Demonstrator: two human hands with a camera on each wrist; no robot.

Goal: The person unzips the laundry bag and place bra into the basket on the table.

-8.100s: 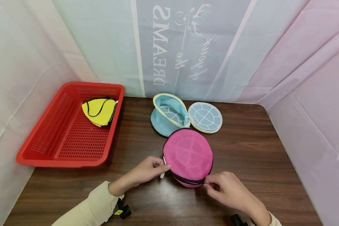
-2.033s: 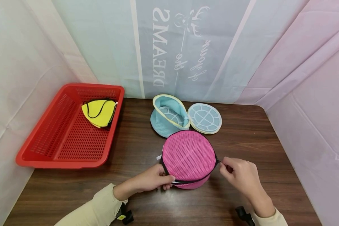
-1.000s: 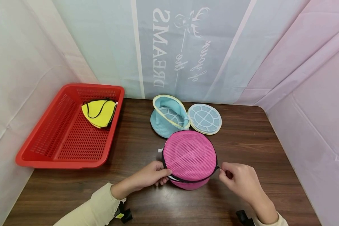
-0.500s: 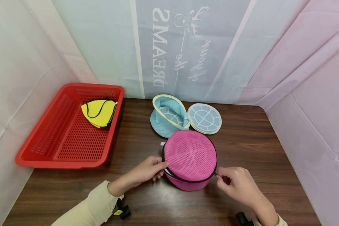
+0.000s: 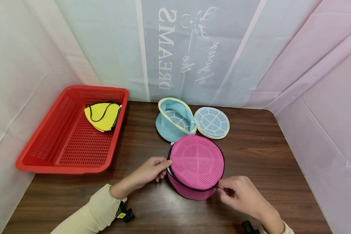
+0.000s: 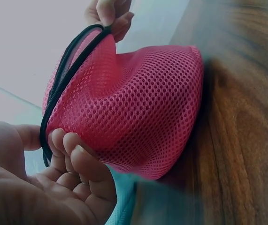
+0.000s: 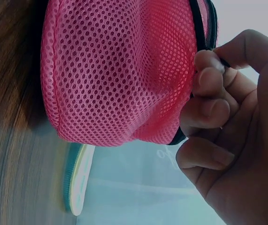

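A round pink mesh laundry bag point(image 5: 197, 162) with a black zipper band around its top stands on the table in the head view. My left hand point(image 5: 152, 170) pinches the band at the bag's left side, thumb on top and fingers below. At the front right, my right hand point(image 5: 240, 196) pinches the small zipper pull. The zipper point(image 6: 61, 89) shows a gap between its black edges in the left wrist view. In the right wrist view the right hand's fingers point(image 7: 211, 110) curl beside the pink mesh. Behind the bag sits a blue mesh bag point(image 5: 171, 125), its yellow-edged mouth gaping.
Beside the blue bag lies its round ribbed lid point(image 5: 212, 122). A red basket point(image 5: 114, 154) stands at the left, with a yellow, black-corded folded item point(image 5: 103, 115) inside. Fabric walls point(image 5: 120, 48) enclose the wooden table point(image 5: 251, 149) at the back and sides.
The pink bag has turned, its white tag shifting from the left side to the back. My right hand moved with the zipper pull rightward, then back toward the front; my left hand stayed on the band.
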